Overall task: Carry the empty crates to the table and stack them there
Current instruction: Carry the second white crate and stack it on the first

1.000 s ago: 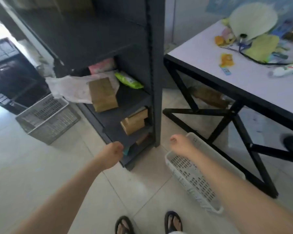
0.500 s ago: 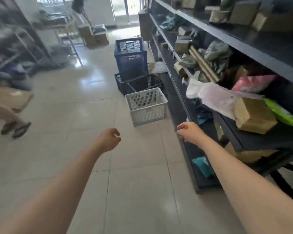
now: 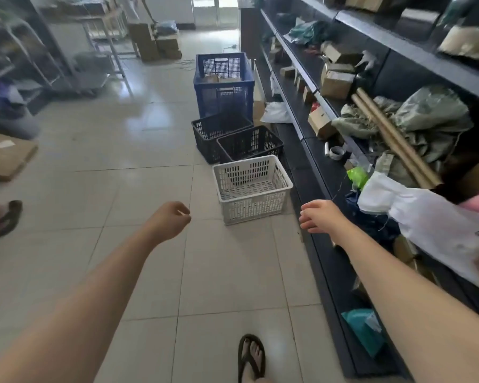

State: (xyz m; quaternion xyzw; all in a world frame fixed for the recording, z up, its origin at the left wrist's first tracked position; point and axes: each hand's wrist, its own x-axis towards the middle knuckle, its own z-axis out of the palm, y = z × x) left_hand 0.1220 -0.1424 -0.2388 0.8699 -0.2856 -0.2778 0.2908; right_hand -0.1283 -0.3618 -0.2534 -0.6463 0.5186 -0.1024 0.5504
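An empty white crate (image 3: 251,206) stands on the tiled floor ahead, beside the shelving. Behind it sit two empty black crates (image 3: 250,145) (image 3: 208,134), one overlapping the other. Farther back a tall blue crate (image 3: 224,92) holds some boxes. My left hand (image 3: 168,221) hovers left of the white crate, fingers loosely curled, holding nothing. My right hand (image 3: 320,216) floats to the crate's right, fingers apart and empty. Neither hand touches a crate. The table is out of view.
Dark shelving (image 3: 310,128) packed with boxes, bags and cardboard tubes runs along the right. Another person's sandalled foot (image 3: 7,218) is at the left edge, near a flat cardboard box (image 3: 6,158). Carts and boxes stand at the back left. My own foot (image 3: 251,356) is below.
My view has swung from the table and the white crate beside it to the aisle. The row of crates has come closer. Both hands stay empty and have drifted apart.
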